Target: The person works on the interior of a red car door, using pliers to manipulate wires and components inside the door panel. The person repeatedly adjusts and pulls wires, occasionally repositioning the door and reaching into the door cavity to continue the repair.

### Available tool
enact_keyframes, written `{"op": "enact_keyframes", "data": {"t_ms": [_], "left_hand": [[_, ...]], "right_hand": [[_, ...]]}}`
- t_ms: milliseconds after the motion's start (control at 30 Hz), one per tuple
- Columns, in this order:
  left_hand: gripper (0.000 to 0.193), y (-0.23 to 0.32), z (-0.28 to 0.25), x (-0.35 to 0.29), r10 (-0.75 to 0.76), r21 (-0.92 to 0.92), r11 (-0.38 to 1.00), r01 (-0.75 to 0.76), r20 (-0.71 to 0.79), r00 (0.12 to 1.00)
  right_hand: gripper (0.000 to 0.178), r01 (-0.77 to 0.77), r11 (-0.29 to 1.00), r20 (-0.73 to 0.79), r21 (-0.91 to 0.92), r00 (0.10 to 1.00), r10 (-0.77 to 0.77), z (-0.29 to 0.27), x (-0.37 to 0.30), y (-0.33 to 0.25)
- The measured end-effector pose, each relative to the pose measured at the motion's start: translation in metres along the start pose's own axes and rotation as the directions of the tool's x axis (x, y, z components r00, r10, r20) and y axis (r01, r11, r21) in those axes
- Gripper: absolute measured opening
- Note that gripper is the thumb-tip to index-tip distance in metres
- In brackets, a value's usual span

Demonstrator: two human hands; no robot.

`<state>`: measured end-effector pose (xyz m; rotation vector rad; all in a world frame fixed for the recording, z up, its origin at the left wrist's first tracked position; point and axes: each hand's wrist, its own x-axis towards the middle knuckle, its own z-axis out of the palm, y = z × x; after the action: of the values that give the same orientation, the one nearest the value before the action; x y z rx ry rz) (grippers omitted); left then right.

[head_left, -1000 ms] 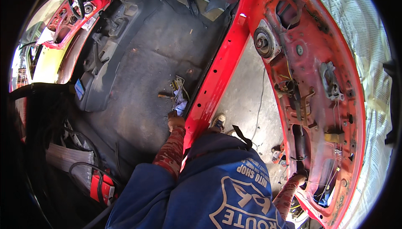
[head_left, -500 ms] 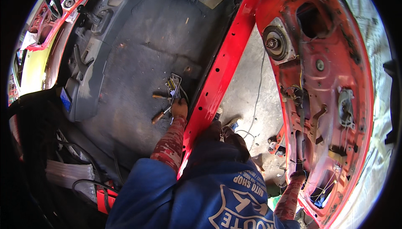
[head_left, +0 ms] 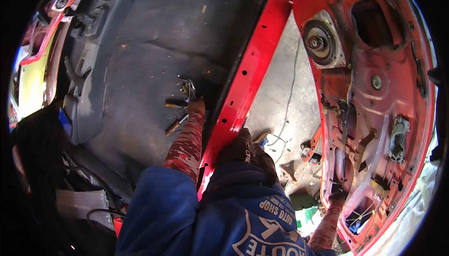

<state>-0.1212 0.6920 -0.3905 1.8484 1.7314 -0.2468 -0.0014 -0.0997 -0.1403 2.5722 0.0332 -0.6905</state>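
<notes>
My left hand (head_left: 197, 106) reaches down to the dark car floor, beside a small heap of metal hand tools (head_left: 188, 89). Its fingers look curled; what they grip, if anything, is hidden from above. Close by lie a wooden-handled screwdriver (head_left: 173, 128) and another brown-handled tool (head_left: 175, 103). Off to the right, my right hand (head_left: 336, 197) is at the lower inner edge of a stripped red car door (head_left: 362, 101). Shadow and the door's edge hide its fingers. Thin wires (head_left: 360, 216) hang in the door opening next to it.
A red door sill (head_left: 244, 71) runs between the car floor and the concrete (head_left: 280, 83). The open door carries a round speaker (head_left: 319, 43). A cable (head_left: 291, 92) crosses the concrete. Grey trim with a lever (head_left: 76, 73) stands at left.
The view has shifted, and the door looks larger at the right. My left hand stays by the tools and my right hand stays at the door's edge.
</notes>
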Motion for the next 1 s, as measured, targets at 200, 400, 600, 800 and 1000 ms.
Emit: {"op": "enact_keyframes", "data": {"t_ms": [200,400,600,800,1000], "left_hand": [[0.045,-0.002,-0.052,-0.035,0.17,-0.235,0.959,-0.16,0.026,0.985],[0.036,0.017,-0.101,-0.123,0.406,-0.202,0.885,-0.419,-0.104,0.908],[0.03,0.071,-0.132,-0.221,0.42,-0.396,0.741,-0.543,-0.357,0.834],[0.025,0.118,-0.171,-0.305,0.589,-0.536,0.433,-0.724,-0.44,0.678],[0.025,0.143,-0.188,-0.38,0.773,-0.265,0.112,-0.958,-0.582,0.251]], "right_hand": [[0.03,-0.164,0.959,0.02,-0.233,0.985,0.174,0.011,0.021,-0.007],[0.024,-0.38,0.731,0.075,0.566,0.908,0.413,0.027,0.046,-0.011],[0.023,-0.128,-0.617,0.395,0.776,0.861,0.319,0.042,0.042,-0.017],[0.026,-0.086,-0.785,0.345,0.614,0.923,0.169,0.047,0.009,-0.015],[0.04,-0.296,-0.722,0.361,0.625,0.93,-0.069,0.008,-0.057,-0.031]]}}
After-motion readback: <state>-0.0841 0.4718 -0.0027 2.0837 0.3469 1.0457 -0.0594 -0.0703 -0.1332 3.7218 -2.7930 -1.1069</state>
